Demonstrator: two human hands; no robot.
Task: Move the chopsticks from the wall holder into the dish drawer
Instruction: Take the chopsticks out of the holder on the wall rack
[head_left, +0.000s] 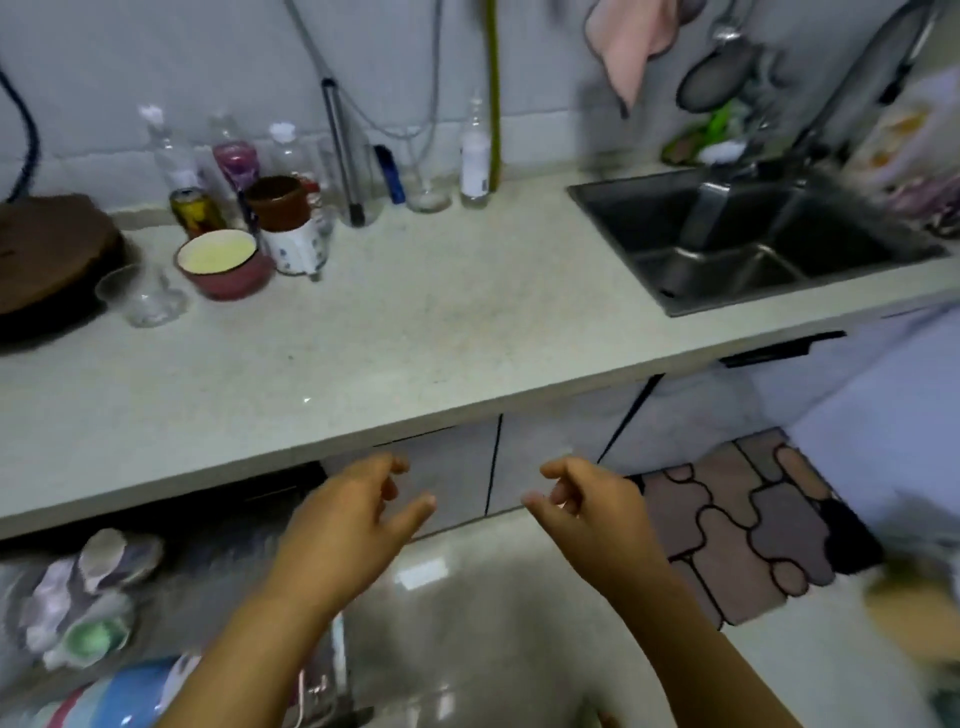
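Observation:
My left hand (353, 525) and my right hand (592, 514) hover side by side below the counter's front edge, in front of the grey cabinet doors (452, 467). Both hold nothing, and their fingers are loosely curled and apart. The dish drawer (93, 613) stands pulled out at the lower left, under the counter, with several bowls and plates lying in it. I see no chopsticks in either hand, and I cannot make out the wall holder in this blurred view.
The pale counter (415, 322) carries a red bowl (223, 265), mugs, bottles and a glass at the back left. A dark sink (753, 239) with its faucet is at the right. Utensils and a pink cloth (628, 41) hang on the wall. A patterned mat (737, 519) lies on the floor.

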